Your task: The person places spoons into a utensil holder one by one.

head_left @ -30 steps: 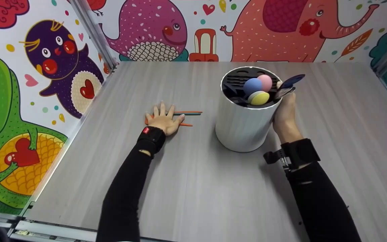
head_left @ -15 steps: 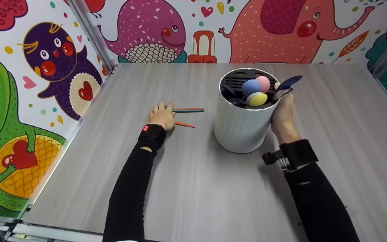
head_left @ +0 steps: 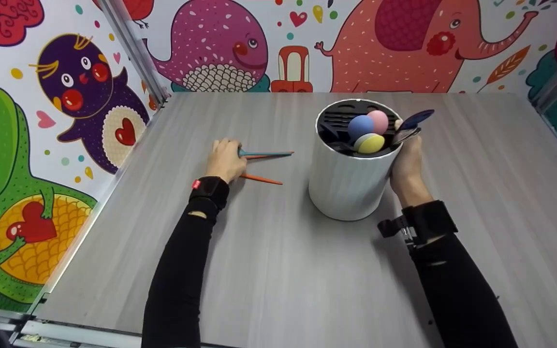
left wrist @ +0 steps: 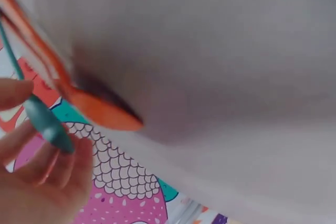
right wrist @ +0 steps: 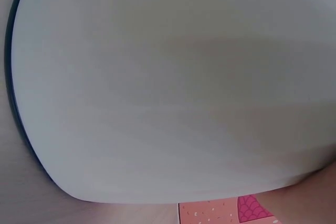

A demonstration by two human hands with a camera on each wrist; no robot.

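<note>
In the head view my left hand (head_left: 225, 159) is at the left of the table, holding a teal spoon (head_left: 266, 154). The left wrist view shows its teal bowl (left wrist: 48, 124) between thumb and fingers. Orange spoons lie on the table beside that hand; one handle (head_left: 263, 179) points right, and an orange bowl (left wrist: 105, 111) is close by in the wrist view. My right hand (head_left: 408, 166) grips the right side of a white cylindrical utensil holder (head_left: 348, 188), partly hidden behind it. The holder's white wall (right wrist: 157, 93) fills the right wrist view.
Blue (head_left: 360, 126), pink (head_left: 379, 122) and yellow (head_left: 370, 143) rounded pieces sit in the holder's black slotted top. A dark blue utensil (head_left: 418, 118) leans out at its right rim. Cartoon-printed walls (head_left: 220, 43) bound the grey table (head_left: 278, 270).
My left hand has gone from spread flat over the spoons to pinching the teal one, whose handle has shifted and lifted slightly. The right hand stays at the holder.
</note>
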